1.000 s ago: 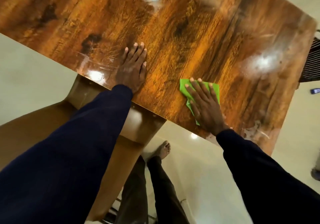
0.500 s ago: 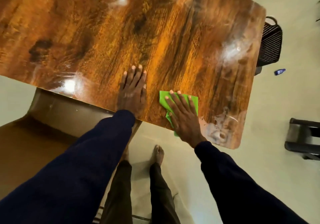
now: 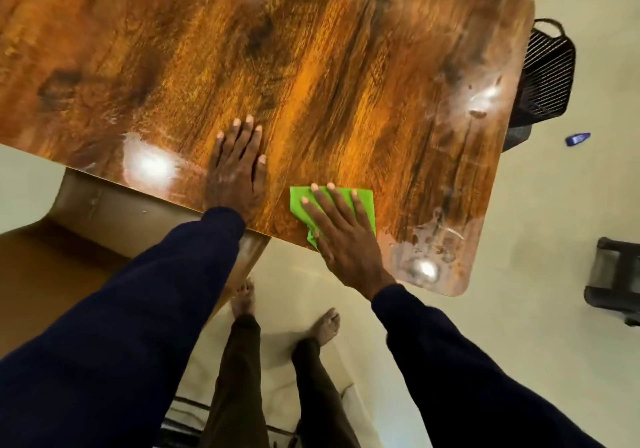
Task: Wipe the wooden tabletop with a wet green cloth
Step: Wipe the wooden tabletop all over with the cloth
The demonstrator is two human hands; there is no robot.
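The glossy wooden tabletop [image 3: 329, 77] fills the upper part of the head view. A folded green cloth [image 3: 363, 201] lies near the table's front edge. My right hand [image 3: 343, 239] presses flat on the cloth with straight, spread fingers and covers most of it. My left hand [image 3: 239, 167] rests flat on the bare wood to the left of the cloth, fingers straight. Wet smears show on the wood by the near right corner [image 3: 433, 243].
A black wire basket [image 3: 547, 77] stands on the floor past the table's right end. A small blue object [image 3: 577, 138] lies on the floor beside it. A dark chair [image 3: 620, 285] is at the right edge. A brown seat [image 3: 52, 260] sits under the table's left side.
The view has shifted so the table's right end and the floor objects show. My right hand and the cloth sit closer to my left hand than one second ago.
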